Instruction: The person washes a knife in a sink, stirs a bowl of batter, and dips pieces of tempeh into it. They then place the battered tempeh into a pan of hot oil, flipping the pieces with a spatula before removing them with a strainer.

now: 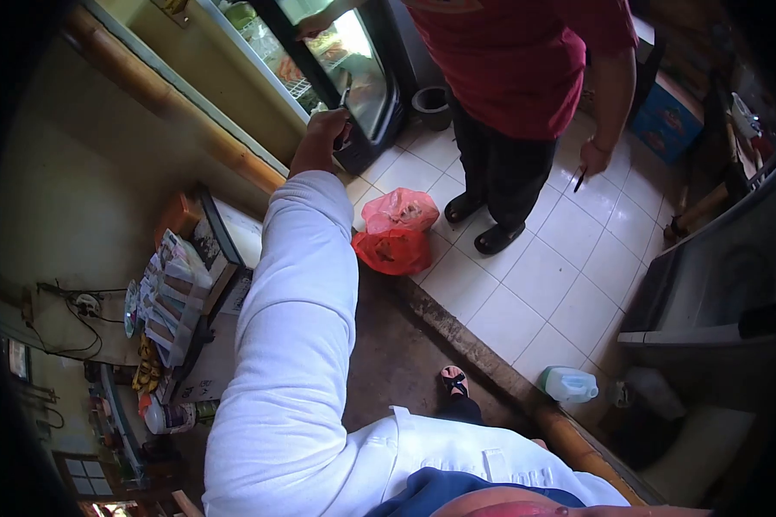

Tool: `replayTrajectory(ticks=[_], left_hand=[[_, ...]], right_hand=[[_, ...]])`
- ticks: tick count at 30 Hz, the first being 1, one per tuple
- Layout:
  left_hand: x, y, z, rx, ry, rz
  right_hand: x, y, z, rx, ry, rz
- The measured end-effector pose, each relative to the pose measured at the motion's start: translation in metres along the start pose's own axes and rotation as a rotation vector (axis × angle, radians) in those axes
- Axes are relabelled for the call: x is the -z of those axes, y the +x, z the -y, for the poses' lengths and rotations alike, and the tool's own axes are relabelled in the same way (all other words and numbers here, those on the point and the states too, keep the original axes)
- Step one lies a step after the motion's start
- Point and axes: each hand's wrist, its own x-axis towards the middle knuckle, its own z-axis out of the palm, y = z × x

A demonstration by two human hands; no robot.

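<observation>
My left hand (pixel 329 129) is stretched far forward in a white sleeve, beside the lower edge of a fridge's dark-framed glass door (pixel 366 99). Its fingers are closed around something dark; a thin piece rises above them, and I cannot make out what it is. My right hand is out of view. On the white tiles below the fridge lie a pink plastic bag (pixel 400 210) and a red plastic bag (pixel 395 251), touching each other.
A person in a red shirt (pixel 513 65) stands right of the bags, one hand at the fridge door, the other holding a small dark object. A raised tile edge (pixel 483 353) crosses the floor. A jug (pixel 569 384) and a cluttered shelf (pixel 220 345) flank me.
</observation>
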Motion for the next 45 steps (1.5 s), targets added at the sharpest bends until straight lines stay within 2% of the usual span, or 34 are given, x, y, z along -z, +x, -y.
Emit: replayTrajectory(ticks=[1, 2, 4, 5, 7, 8, 10, 11, 12, 14, 15, 17, 18, 19, 20, 22, 24, 26, 27, 30, 31, 33, 34, 35, 38, 39, 40, 41, 42, 43, 44, 45], left_hand=[[0.0, -0.002, 0.001, -0.008, -0.012, -0.008], [0.001, 0.001, 0.004, -0.007, -0.02, -0.015], [0.006, 0.009, 0.006, -0.031, 0.094, -0.057], [0.01, 0.009, 0.006, -0.028, 0.117, -0.062], [0.019, 0.012, 0.006, -0.082, 0.194, -0.015], [0.022, 0.012, 0.007, -0.135, 0.28, 0.047], [0.029, -0.015, 0.014, -0.155, 0.38, 0.011], [0.033, -0.021, 0.03, -0.218, 0.295, 0.038], [0.039, -0.032, 0.043, -0.281, 0.21, 0.06], [0.051, -0.103, 0.071, -0.328, 0.088, 0.029], [0.052, -0.138, 0.094, -0.205, -0.175, -0.058], [0.084, -0.204, 0.153, -0.156, -0.167, 0.036], [0.091, -0.252, 0.167, -0.008, -0.349, -0.029], [0.104, -0.287, 0.203, 0.072, -0.209, -0.106], [0.116, -0.331, 0.225, 0.075, -0.281, -0.14], [0.141, -0.414, 0.28, 0.089, -0.529, -0.275], [0.163, -0.496, 0.332, 0.234, -0.62, -0.45], [0.19, -0.572, 0.36, 0.198, -0.716, -0.665], [0.199, -0.61, 0.373, 0.149, -0.764, -0.768], [0.236, -0.699, 0.406, 0.146, -0.862, -1.004], [0.244, -0.726, 0.424, 0.159, -0.815, -1.041], [0.263, -0.779, 0.429, 0.187, -0.819, -1.204], [0.272, -0.8, 0.433, 0.193, -0.801, -1.302], [0.282, -0.82, 0.442, 0.283, -0.714, -1.431], [0.319, -0.877, 0.471, 0.397, -0.617, -1.462], [0.335, -0.899, 0.487, 0.268, -0.668, -1.453], [0.36, -0.936, 0.487, 0.273, -0.45, -1.515], [0.385, -0.983, 0.475, 0.285, -0.234, -1.564], [0.412, -1.028, 0.45, 0.392, 0.197, -1.88], [0.444, -1.077, 0.401, 0.274, 0.176, -1.997], [0.471, -1.114, 0.347, 0.43, 0.36, -2.135], [0.494, -1.155, 0.307, 0.374, 0.637, -2.236]], right_hand=[[0.003, 0.005, -0.001, 0.123, -0.24, 0.008], [0.01, 0.002, 0.002, 0.127, -0.25, 0.007], [0.024, -0.007, 0.016, 0.308, -0.369, -0.106], [0.028, -0.003, 0.024, 0.315, -0.382, -0.108], [0.035, 0.007, 0.042, -0.533, 0.847, 0.01], [0.039, 0.022, 0.032, -0.524, 0.833, 0.009], [0.048, 0.056, 0.002, 0.056, 0.266, 0.134], [0.052, 0.065, -0.001, 0.066, 0.25, 0.136], [0.06, 0.069, 0.011, 0.026, -0.126, 0.006], [0.074, 0.057, 0.08, 0.018, -0.527, -0.132], [0.079, 0.024, 0.147, -0.072, -0.786, -0.417], [0.085, 0.12, 0.124, 0.191, -1.06, -0.345], [0.087, 0.166, 0.111, 0.33, -1.197, -0.332], [0.081, 0.183, 0.167, 0.22, -0.969, -0.068], [0.063, 0.191, 0.229, 0.086, -0.757, 0.194], [0.014, 0.081, 0.364, 0.637, -0.857, 0.037], [-0.073, 0.034, 0.439, 0.93, -0.898, 0.264], [-0.176, -0.042, 0.475, 0.788, -0.687, 0.727], [-0.221, -0.095, 0.484, 0.722, -0.71, 0.93], [-0.335, -0.238, 0.455, 0.348, -0.603, 1.417], [-0.366, -0.267, 0.438, 0.316, -0.669, 1.446], [-0.422, -0.319, 0.404, -0.019, -0.644, 1.509], [-0.447, -0.332, 0.388, -0.041, -0.694, 1.519], [-0.476, -0.342, 0.372, -0.054, -0.707, 1.55], [-0.538, -0.386, 0.344, -0.091, -0.742, 1.545], [-0.561, -0.398, 0.344, -0.082, -0.815, 1.558], [-0.585, -0.41, 0.347, -0.067, -0.89, 1.57], [-0.61, -0.424, 0.35, 0.024, -0.913, 1.507], [-0.639, -0.431, 0.356, 0.028, -0.955, 1.507], [-0.67, -0.438, 0.365, 0.071, -0.992, 1.49], [-0.699, -0.443, 0.375, 0.121, -1.024, 1.474], [-0.732, -0.446, 0.38, 0.136, -1.061, 1.463]])
